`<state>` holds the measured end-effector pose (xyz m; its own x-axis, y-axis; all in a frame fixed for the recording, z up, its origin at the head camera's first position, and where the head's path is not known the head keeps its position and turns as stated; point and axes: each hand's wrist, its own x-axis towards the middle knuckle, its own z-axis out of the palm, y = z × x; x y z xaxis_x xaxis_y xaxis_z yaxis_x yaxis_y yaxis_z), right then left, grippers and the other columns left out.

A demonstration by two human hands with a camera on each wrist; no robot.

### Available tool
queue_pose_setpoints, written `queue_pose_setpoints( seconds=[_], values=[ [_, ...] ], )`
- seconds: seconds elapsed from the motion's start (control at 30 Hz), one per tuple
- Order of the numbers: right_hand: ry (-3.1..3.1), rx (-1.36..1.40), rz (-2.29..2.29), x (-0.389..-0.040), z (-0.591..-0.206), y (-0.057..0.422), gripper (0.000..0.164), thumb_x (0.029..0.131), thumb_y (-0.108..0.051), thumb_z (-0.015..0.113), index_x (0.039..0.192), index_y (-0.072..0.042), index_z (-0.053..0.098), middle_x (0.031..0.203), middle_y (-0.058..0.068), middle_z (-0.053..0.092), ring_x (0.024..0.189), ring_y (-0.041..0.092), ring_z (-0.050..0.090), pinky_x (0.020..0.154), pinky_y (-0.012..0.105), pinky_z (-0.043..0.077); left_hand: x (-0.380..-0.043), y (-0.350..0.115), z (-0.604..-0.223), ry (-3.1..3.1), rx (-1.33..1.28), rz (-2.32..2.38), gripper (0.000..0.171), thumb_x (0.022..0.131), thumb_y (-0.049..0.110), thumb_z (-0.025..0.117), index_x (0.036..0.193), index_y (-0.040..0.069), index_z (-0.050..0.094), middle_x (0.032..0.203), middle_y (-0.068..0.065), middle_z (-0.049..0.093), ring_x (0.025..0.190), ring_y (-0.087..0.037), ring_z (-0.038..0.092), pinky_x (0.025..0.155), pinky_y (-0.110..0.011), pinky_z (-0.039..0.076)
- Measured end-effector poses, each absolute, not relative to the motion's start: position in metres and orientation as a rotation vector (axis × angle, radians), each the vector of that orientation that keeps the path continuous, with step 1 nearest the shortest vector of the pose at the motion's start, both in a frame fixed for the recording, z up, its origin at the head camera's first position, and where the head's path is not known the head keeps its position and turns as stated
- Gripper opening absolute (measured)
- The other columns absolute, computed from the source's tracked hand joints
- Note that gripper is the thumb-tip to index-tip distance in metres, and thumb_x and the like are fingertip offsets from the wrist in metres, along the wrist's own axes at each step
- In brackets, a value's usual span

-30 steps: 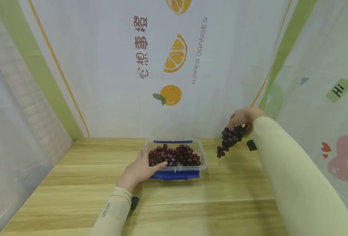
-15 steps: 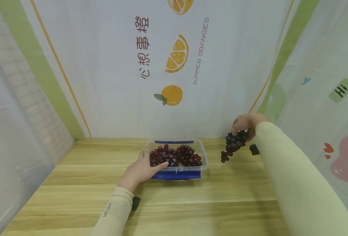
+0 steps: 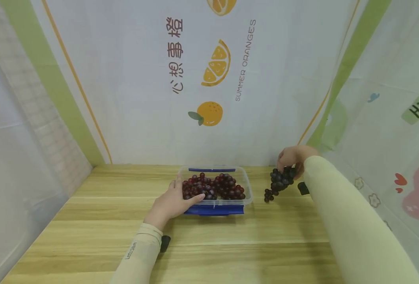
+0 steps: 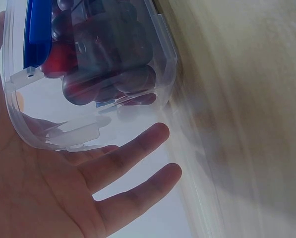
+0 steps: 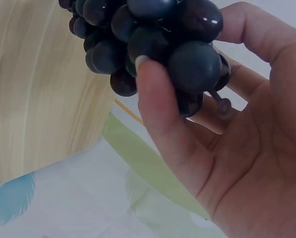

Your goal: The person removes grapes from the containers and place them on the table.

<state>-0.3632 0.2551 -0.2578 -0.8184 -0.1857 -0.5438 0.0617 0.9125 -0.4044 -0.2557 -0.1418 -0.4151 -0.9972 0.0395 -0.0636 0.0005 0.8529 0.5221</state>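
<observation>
On the wooden table stands a clear plastic container (image 3: 245, 197) with blue clips, holding bunches of dark red grapes (image 3: 227, 185). My left hand (image 3: 168, 203) rests against its near left corner, thumb over the front rim. In the left wrist view, the fingers (image 4: 133, 153) of that hand are nearly straight and spread beside the clear wall. Right of the container, my right hand (image 3: 292, 157) holds a bunch of black grapes (image 3: 281, 179) from above. The right wrist view shows thumb and fingers pinching the bunch (image 5: 195, 67) at its stem end, its narrow tip hanging away from the hand.
The wooden table (image 3: 209, 244) extends in front of the container and to its left. Behind it hangs a white curtain (image 3: 142, 118) printed with oranges. Another patterned curtain (image 3: 380, 157) closes off the right side.
My right hand has lowered the black grapes closer to the table. The left hand keeps its place at the container. The head view has shifted slightly.
</observation>
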Motion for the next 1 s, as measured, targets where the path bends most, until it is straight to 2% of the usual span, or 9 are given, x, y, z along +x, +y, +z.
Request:
queue_pose_setpoints(
  seconds=[0.13,0.23,0.43,0.6,0.7,0.83,1.0],
  values=[
    [2.472,-0.080,-0.550,-0.365,-0.267,0.254,0.053,0.099,-0.011,0.059,0.148,0.005,0.048,0.162,0.039,0.030,0.130,0.052,0.058,0.085,0.043,0.067,-0.256,-0.141,-0.415,2.956,0.042,0.833,0.136,0.081,0.098,0.049,0.172,0.015,-0.009,0.177,-0.027,0.014,0.115,-0.046,0.072,0.052,-0.037,0.050],
    [2.482,-0.080,-0.546,-0.366,-0.271,0.253,0.060,0.098,-0.010,0.060,0.153,0.006,0.043,0.163,0.039,0.028,0.133,0.052,0.057,0.084,0.044,0.067,-0.255,-0.141,-0.415,2.957,0.047,0.829,0.136,0.081,0.098,0.049,0.172,0.014,-0.009,0.177,-0.027,0.014,0.125,-0.049,0.067,0.054,-0.037,0.051],
    [2.509,-0.082,-0.508,-0.363,-0.275,0.243,0.070,0.095,-0.008,0.062,0.158,0.009,0.036,0.160,0.040,0.035,0.121,0.045,0.067,0.083,0.042,0.067,-0.256,-0.142,-0.415,2.963,0.045,0.818,0.136,0.082,0.098,0.048,0.172,0.014,-0.009,0.177,-0.027,0.014,0.129,-0.050,0.065,0.056,-0.038,0.053],
    [2.536,-0.117,-0.390,-0.363,-0.283,0.240,0.055,0.094,-0.008,0.063,0.147,0.006,0.054,0.157,0.038,0.041,0.100,0.032,0.073,0.078,0.038,0.067,-0.256,-0.142,-0.415,2.962,0.045,0.819,0.136,0.082,0.098,0.048,0.171,0.016,-0.012,0.177,-0.027,0.014,0.129,-0.051,0.065,0.057,-0.039,0.053],
    [2.555,-0.145,-0.317,-0.365,-0.290,0.241,0.046,0.094,-0.010,0.063,0.138,0.003,0.063,0.157,0.038,0.043,0.092,0.030,0.073,0.074,0.038,0.067,-0.256,-0.142,-0.415,2.956,0.043,0.819,0.136,0.081,0.098,0.048,0.171,0.016,-0.011,0.177,-0.027,0.014,0.126,-0.050,0.066,0.056,-0.039,0.053],
    [2.588,-0.139,-0.275,-0.365,-0.298,0.240,0.044,0.094,-0.012,0.065,0.135,0.002,0.065,0.155,0.038,0.045,0.082,0.030,0.075,0.073,0.039,0.067,-0.255,-0.142,-0.414,2.951,0.041,0.832,0.136,0.081,0.098,0.049,0.172,0.015,-0.010,0.177,-0.027,0.013,0.123,-0.049,0.068,0.053,-0.038,0.051],
    [2.602,-0.114,-0.338,-0.365,-0.309,0.236,0.053,0.093,-0.009,0.063,0.143,0.011,0.055,0.154,0.039,0.044,0.094,0.034,0.073,0.076,0.040,0.068,-0.256,-0.142,-0.413,2.954,0.043,0.839,0.136,0.081,0.098,0.050,0.172,0.016,-0.011,0.177,-0.027,0.014,0.126,-0.050,0.067,0.055,-0.038,0.052]
  ],
)
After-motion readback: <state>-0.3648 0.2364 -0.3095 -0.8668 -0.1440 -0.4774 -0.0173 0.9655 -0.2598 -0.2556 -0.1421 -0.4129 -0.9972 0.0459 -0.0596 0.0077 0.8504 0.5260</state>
